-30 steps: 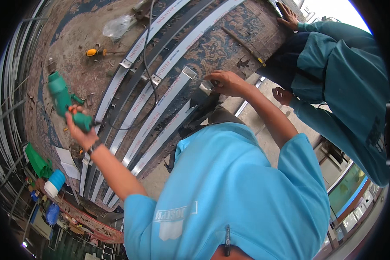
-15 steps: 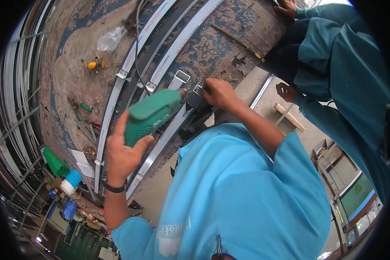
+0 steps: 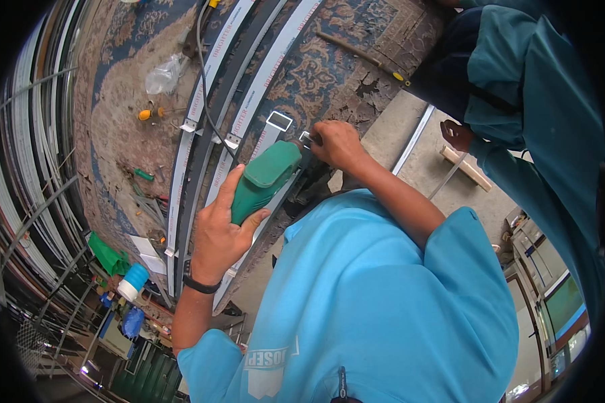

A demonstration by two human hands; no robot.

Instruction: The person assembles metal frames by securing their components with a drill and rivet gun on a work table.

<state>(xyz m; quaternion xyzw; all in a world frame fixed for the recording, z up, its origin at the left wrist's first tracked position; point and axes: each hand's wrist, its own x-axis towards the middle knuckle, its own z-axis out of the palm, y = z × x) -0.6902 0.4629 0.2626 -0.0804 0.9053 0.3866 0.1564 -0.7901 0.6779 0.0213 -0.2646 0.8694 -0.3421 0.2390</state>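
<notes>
My left hand [image 3: 223, 235] is wrapped around a green power drill [image 3: 269, 171], tilted with its front end toward my right hand. The drill's body hides its bit. With bent fingers, my right hand [image 3: 337, 142] grips the open end of a rectangular metal tube [image 3: 305, 138], right beside the drill's nose. Next to it, another tube [image 3: 278, 121] shows its open rectangular end. Long metal profiles [image 3: 212, 70] with white printed film lie side by side to the left, and small metal brackets [image 3: 232, 140] are fixed on them.
A worn patterned carpet [image 3: 356, 57] covers the work surface. On it lie a clear plastic bag [image 3: 163, 77], a yellow-handled screwdriver [image 3: 146, 115] and a long rod-like tool [image 3: 363, 54]. The drill's cord [image 3: 204, 80] crosses the profiles. A co-worker in teal [image 3: 511, 87] is at the right.
My left hand has brought the drill to the right, up against the tube end by my right hand. My right hand keeps its grip. The whole view has shifted slightly.
</notes>
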